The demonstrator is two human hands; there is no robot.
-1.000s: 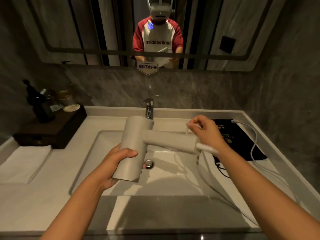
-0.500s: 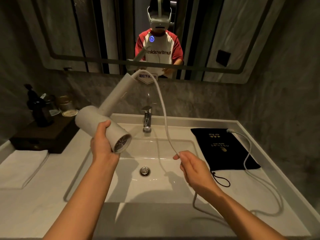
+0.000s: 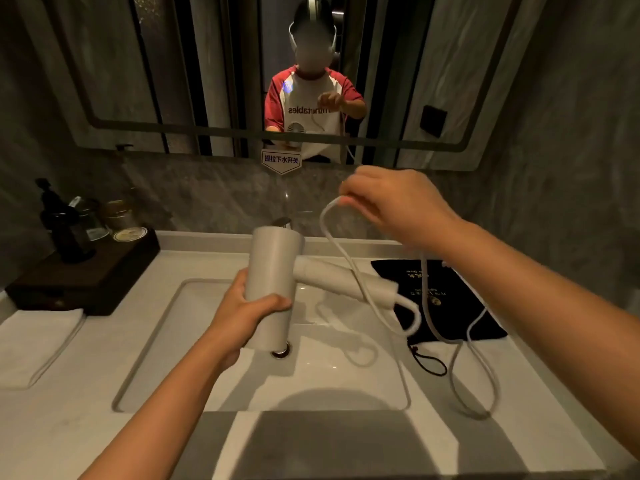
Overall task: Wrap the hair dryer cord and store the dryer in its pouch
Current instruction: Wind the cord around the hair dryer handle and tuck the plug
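A pale grey hair dryer point(image 3: 273, 271) is held over the sink, barrel upright and handle pointing right. My left hand point(image 3: 247, 313) grips the barrel from the left. Its white cord point(image 3: 341, 251) leaves the handle end, loops over the handle and rises to my right hand point(image 3: 391, 202), which pinches it above and right of the dryer. More cord hangs down in a long loop onto the counter at the right. A black drawstring pouch point(image 3: 446, 299) lies flat on the counter behind the handle, partly hidden by it.
A white sink basin point(image 3: 207, 358) with a drain lies below the dryer; the tap is hidden behind the barrel. A dark tray with bottles and jars point(image 3: 83, 268) stands back left, a folded white towel point(image 3: 31, 344) in front. A mirror covers the wall.
My left hand has brought the dryer down and turned it, so the handle now points right instead of up. My right hand has risen with the cord, laying a turn over the handle.
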